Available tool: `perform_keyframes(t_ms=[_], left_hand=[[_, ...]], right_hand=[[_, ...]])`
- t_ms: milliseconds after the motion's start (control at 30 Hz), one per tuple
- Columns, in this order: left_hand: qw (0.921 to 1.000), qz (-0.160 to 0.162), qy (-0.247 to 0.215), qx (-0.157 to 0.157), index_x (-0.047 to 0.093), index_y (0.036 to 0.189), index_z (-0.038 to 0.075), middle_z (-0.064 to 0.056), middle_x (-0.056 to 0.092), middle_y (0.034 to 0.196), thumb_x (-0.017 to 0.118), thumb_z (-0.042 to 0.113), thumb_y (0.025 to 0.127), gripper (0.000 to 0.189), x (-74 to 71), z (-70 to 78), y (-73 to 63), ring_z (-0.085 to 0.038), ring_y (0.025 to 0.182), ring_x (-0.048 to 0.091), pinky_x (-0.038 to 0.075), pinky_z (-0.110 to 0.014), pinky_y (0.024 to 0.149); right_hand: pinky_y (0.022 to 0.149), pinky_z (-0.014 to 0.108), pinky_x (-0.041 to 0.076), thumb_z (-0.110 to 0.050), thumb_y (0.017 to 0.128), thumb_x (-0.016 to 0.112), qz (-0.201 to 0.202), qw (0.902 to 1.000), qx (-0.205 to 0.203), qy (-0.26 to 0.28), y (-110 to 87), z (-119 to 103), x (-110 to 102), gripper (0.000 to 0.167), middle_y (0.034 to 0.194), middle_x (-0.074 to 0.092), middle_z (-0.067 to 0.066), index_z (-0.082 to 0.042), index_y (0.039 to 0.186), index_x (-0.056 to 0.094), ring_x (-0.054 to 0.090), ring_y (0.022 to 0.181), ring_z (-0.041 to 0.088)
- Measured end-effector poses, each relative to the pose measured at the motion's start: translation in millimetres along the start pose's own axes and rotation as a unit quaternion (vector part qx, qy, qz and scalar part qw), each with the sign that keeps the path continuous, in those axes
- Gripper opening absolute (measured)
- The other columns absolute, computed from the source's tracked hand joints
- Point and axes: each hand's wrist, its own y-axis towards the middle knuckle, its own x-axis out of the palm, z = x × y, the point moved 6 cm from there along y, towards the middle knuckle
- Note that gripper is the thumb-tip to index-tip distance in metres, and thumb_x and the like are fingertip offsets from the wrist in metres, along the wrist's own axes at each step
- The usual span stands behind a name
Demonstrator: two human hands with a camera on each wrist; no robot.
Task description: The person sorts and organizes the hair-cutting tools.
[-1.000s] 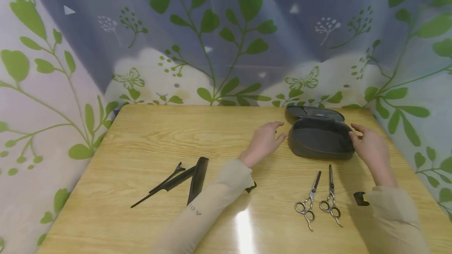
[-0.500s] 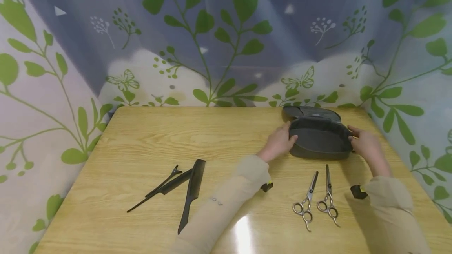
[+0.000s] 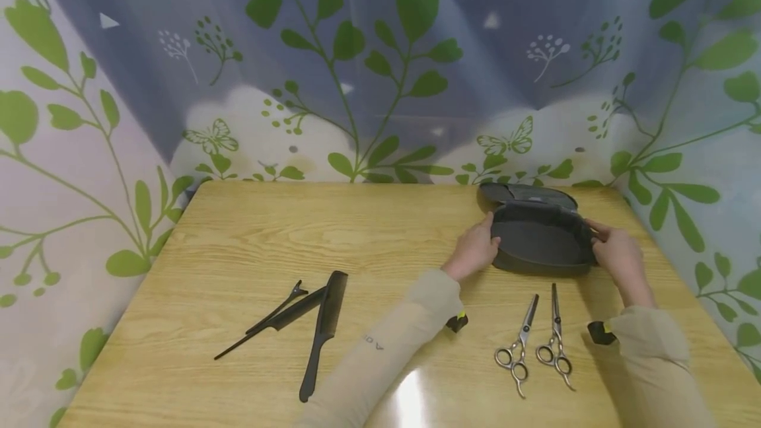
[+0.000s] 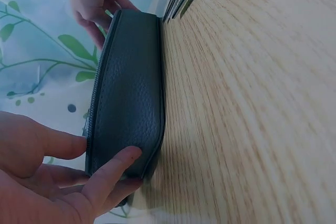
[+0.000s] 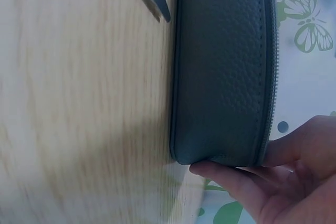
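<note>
Near table's far edge (image 3: 410,186): hands (image 3: 474,251) (image 3: 619,257) grip case (image 3: 542,243), wide gap to combs (image 3: 331,306).

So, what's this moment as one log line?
left hand: grips left end of zippered case | right hand: grips its right end | lid: open | hairdressing scissors: two, on wooden table

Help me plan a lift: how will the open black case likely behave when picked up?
The case probably holds its shape, since its walls stand upright. Its pebbled texture likely resists slipping. The lid may swing, being folded back open along the far side.
</note>
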Motion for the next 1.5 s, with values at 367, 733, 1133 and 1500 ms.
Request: perform_keyframes(t_ms=[367,733,1133,1500], left_hand=[[0.9992,-0.013,0.038,-0.002,0.033,0.158,0.006,-0.004,0.054,0.149,0.054,0.019,0.106,0.058,-1.7,2.8,-3.9,-0.014,0.127,0.059,0.048,-0.026,0.102],[0.9982,-0.025,0.051,-0.018,0.031,0.159,0.004,-0.005,0.062,0.141,0.054,0.017,0.105,0.059,-12.3,-2.9,-10.1,-0.015,0.106,0.066,0.053,-0.027,0.087],[0.9985,-0.024,0.044,-0.024,0.032,0.158,0.003,-0.007,0.056,0.148,0.054,0.013,0.104,0.059,-24.8,-16.0,-14.2,-0.017,0.1,0.064,0.053,-0.03,0.091],[0.9983,-0.039,0.039,-0.017,0.029,0.158,0.002,-0.011,0.071,0.117,0.051,0.013,0.106,0.057,-34.3,-29.7,-23.2,-0.011,0.058,0.042,0.036,-0.022,0.054]], right_hand=[[0.048,0.032,0.033,0.0,0.094,0.048,0.012,0.9998,-0.015,0.002,-5.1,-8.7,3.1,0.045,0.113,0.063,0.037,0.01,0.137,0.052,0.039,0.047,0.018],[0.043,0.028,0.034,-0.001,0.096,0.05,0.002,0.9995,-0.021,0.021,-6.6,-17.2,10.5,0.043,0.122,0.059,0.037,0.011,0.138,0.051,0.039,0.043,0.014],[0.043,0.025,0.035,-0.002,0.099,0.048,-0.027,0.9981,-0.019,0.052,-11.3,-33.6,20.2,0.046,0.126,0.056,0.037,0.008,0.144,0.046,0.037,0.043,0.011],[0.044,0.024,0.039,-0.004,0.1,0.049,-0.027,0.9957,-0.03,0.083,-16.5,-44.2,26.9,0.047,0.127,0.057,0.037,0.006,0.146,0.047,0.036,0.043,0.008]])
